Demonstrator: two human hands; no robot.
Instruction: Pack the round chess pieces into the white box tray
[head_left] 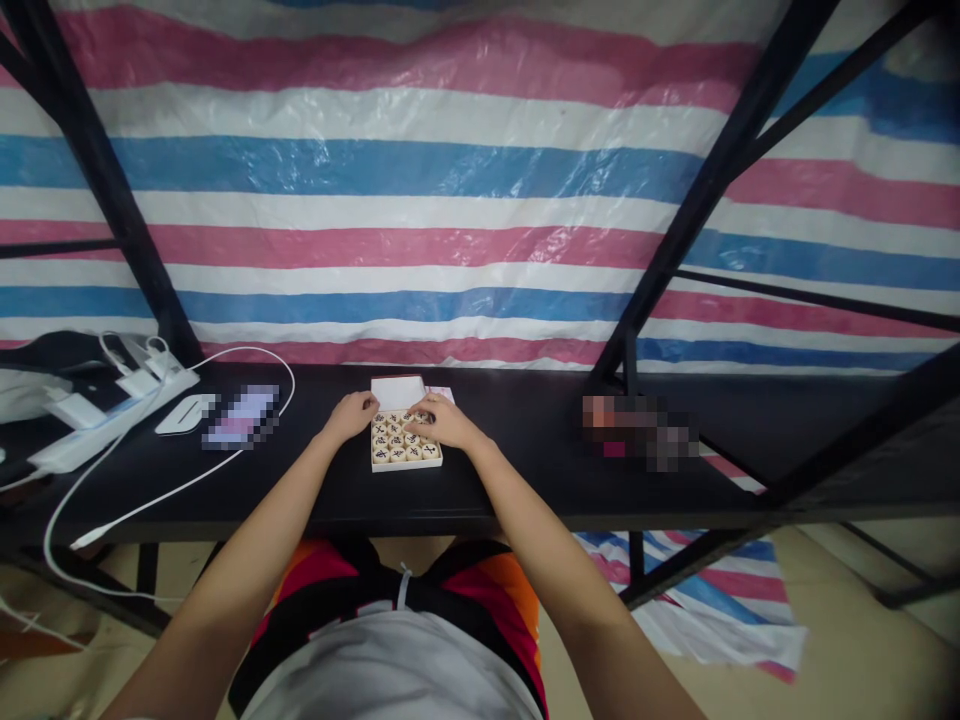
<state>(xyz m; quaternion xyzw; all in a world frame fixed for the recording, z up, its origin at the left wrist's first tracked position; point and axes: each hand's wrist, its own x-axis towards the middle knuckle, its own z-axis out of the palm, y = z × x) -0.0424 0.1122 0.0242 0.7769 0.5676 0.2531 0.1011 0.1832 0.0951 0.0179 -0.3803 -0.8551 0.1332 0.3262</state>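
Observation:
An open white box (406, 465) is filled with rows of round, cream Chinese chess pieces (395, 442) bearing dark characters. Its lid flap (397, 391) is raised at the far side. My left hand (352, 415) is at the box's upper left corner, its fingers curled in against the edge by the flap. Over the upper right pieces lies my right hand (444, 420), with thumb and fingers apart and fingertips on or just above the pieces. It hides some of them. Whether it touches a piece is too small to tell.
On the black table (517, 480), a phone (241, 416), a white flat device (184, 413) and a power strip (112, 420) with white cables lie left. Blurred items (637, 430) sit right. Behind the box shows a pinkish card (440, 393). Black frame posts (675, 230) flank a striped sheet.

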